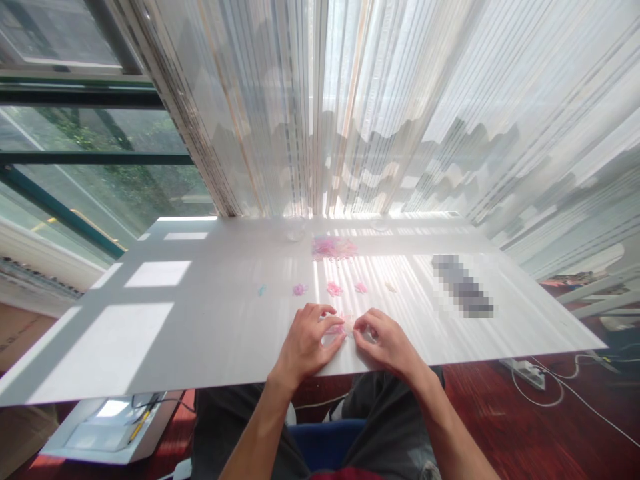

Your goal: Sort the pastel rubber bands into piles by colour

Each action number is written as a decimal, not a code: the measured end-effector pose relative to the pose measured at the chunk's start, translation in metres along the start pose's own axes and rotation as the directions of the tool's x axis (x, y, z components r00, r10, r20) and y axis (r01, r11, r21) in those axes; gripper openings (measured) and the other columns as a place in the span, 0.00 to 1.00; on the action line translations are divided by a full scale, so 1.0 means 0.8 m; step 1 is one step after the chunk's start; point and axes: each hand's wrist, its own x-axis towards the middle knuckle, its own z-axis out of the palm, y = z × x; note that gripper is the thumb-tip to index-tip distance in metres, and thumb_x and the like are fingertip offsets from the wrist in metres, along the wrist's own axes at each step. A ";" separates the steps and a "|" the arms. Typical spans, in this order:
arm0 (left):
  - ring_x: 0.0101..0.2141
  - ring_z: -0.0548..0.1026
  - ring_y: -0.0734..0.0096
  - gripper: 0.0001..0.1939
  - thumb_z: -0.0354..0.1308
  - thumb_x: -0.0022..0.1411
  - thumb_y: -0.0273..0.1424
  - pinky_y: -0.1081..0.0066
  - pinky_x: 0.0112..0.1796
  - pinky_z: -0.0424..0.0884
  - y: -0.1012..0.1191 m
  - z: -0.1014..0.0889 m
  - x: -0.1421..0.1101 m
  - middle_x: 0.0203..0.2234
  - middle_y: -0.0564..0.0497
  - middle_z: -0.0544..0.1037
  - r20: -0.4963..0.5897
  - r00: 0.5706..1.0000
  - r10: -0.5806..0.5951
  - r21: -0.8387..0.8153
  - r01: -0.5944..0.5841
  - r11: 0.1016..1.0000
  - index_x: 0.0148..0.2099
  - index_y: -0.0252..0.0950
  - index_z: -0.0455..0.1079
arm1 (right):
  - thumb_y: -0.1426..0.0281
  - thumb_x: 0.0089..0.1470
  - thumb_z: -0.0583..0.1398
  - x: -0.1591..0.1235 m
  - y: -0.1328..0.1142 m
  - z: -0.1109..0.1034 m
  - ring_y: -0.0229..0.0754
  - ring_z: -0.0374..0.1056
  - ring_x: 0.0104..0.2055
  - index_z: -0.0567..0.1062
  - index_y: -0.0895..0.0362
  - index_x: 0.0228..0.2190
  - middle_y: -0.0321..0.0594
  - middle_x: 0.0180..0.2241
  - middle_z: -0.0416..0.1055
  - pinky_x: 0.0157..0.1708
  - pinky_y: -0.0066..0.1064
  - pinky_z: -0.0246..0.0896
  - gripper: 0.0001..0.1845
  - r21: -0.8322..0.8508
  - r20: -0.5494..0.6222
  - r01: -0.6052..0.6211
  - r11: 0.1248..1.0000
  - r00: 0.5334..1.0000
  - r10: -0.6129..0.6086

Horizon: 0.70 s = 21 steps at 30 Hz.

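My left hand (309, 340) and my right hand (383, 340) rest close together near the front edge of a white table (200, 320). Both have their fingers curled in a pinch around small pink translucent pieces (341, 327) lying between them. Just beyond lie little sorted heaps: a blue piece (262, 290), a purple-pink cluster (299, 289), two pink clusters (334, 289) (361, 287) and a pale one (391, 287). A larger pile of pink pieces (333, 247) sits further back.
A blurred dark oblong object (463, 285) lies on the table's right side. A clear small dish (296, 233) stands near the back edge by sheer curtains. A power strip with cables (529, 372) lies on the red floor, right. A white box (107, 427) sits below left.
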 end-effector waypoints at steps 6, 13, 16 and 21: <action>0.44 0.73 0.58 0.09 0.67 0.63 0.30 0.58 0.43 0.71 0.000 -0.001 0.000 0.45 0.47 0.78 -0.002 1.000 -0.002 -0.005 0.002 1.000 0.47 0.41 0.77 | 0.72 0.58 0.60 -0.002 0.004 0.001 0.39 0.67 0.29 0.75 0.54 0.32 0.36 0.29 0.70 0.31 0.29 0.64 0.03 0.030 -0.049 0.005 1.000 0.999 -0.004; 0.42 0.75 0.60 0.07 0.64 0.67 0.29 0.60 0.43 0.72 -0.003 -0.002 0.001 0.42 0.48 0.79 -0.059 0.998 0.023 -0.029 -0.025 0.999 0.48 0.40 0.76 | 0.73 0.59 0.60 0.008 0.005 0.004 0.40 0.69 0.31 0.75 0.54 0.32 0.37 0.29 0.70 0.31 0.29 0.66 0.04 0.052 -0.100 0.082 0.995 0.992 -0.076; 0.42 0.75 0.62 0.06 0.62 0.68 0.29 0.60 0.43 0.72 -0.006 0.000 0.000 0.40 0.48 0.79 -0.086 0.996 0.022 -0.043 -0.026 0.999 0.47 0.40 0.77 | 0.73 0.60 0.61 0.012 0.002 0.007 0.41 0.70 0.31 0.75 0.54 0.33 0.38 0.30 0.71 0.32 0.29 0.66 0.03 0.051 -0.109 0.125 0.991 0.987 -0.119; 0.40 0.76 0.63 0.05 0.60 0.70 0.29 0.60 0.43 0.73 -0.009 0.003 0.000 0.39 0.48 0.79 -0.112 0.994 0.001 -0.068 -0.008 0.998 0.44 0.40 0.77 | 0.72 0.62 0.60 0.012 0.001 0.011 0.41 0.69 0.32 0.74 0.55 0.34 0.38 0.30 0.71 0.33 0.31 0.66 0.04 0.051 -0.125 0.148 0.988 0.982 -0.141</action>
